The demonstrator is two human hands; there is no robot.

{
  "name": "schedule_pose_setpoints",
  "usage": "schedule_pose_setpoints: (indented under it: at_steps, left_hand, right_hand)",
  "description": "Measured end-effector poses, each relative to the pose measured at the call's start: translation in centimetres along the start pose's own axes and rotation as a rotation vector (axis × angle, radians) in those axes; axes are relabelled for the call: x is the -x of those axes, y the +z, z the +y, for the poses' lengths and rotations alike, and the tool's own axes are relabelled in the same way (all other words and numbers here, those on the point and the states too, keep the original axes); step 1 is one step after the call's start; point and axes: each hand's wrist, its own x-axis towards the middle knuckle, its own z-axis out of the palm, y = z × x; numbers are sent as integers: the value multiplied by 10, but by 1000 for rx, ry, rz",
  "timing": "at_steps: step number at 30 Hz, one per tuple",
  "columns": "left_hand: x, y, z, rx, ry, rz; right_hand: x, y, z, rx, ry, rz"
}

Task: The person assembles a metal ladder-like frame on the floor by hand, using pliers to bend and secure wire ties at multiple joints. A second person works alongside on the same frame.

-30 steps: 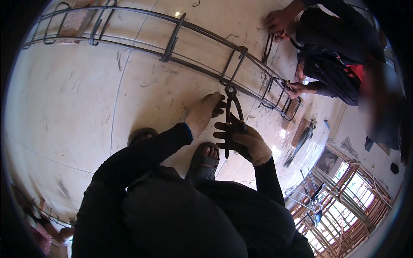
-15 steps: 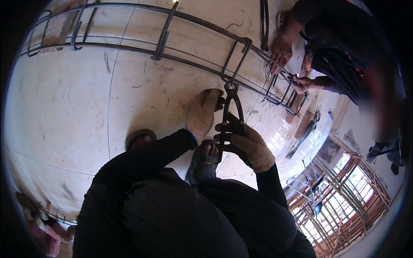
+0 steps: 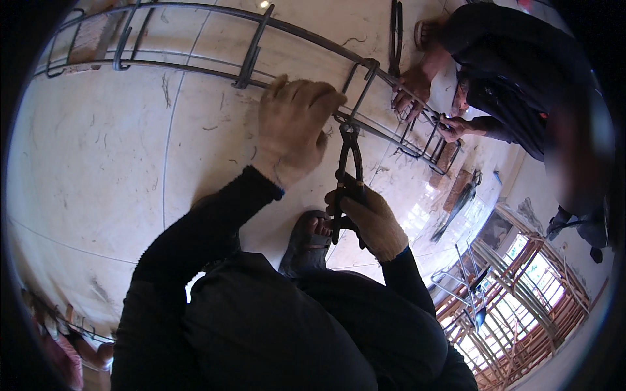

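Note:
A long rebar cage (image 3: 306,36) of dark bars and stirrups stretches across the tiled floor. My left hand (image 3: 293,127), in a pale work glove, lies over its near lower bar; the fingers curl across the bar and their tips are hidden. My right hand (image 3: 373,221), gloved too, is closed around the handles of a pair of dark pincers (image 3: 350,156). The pincers' jaws meet the near bar at the foot of a stirrup (image 3: 362,88). Whether a tie wire sits in the jaws is too small to tell.
A co-worker's hands (image 3: 417,88) work at the cage's right end, beside another long-handled tool (image 3: 395,39). Bricks (image 3: 447,156) lie under that end. My sandalled foot (image 3: 310,244) stands below the pincers. Wire scraps litter the floor; bamboo poles (image 3: 515,293) stand lower right.
My left hand has moved up and left from beside the pincers onto the cage's near bar. The pincers stay at the same stirrup, their handles now closer together.

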Motion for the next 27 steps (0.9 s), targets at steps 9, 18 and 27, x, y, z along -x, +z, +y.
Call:
schedule_pose_setpoints:
  at_steps: [9,18,27]
  left_hand:
    - [-26,8,-13,-221,110,-476]
    - [-9,31,-28,-122,216,-148]
    - [43,54,42,1829,-1104,-555]
  right_hand:
    - [-5,6,-2,6,49,55]
    - [-36,-17,39,-1176,160,-710]
    - [-34,-17,46,-1078,148,-604]
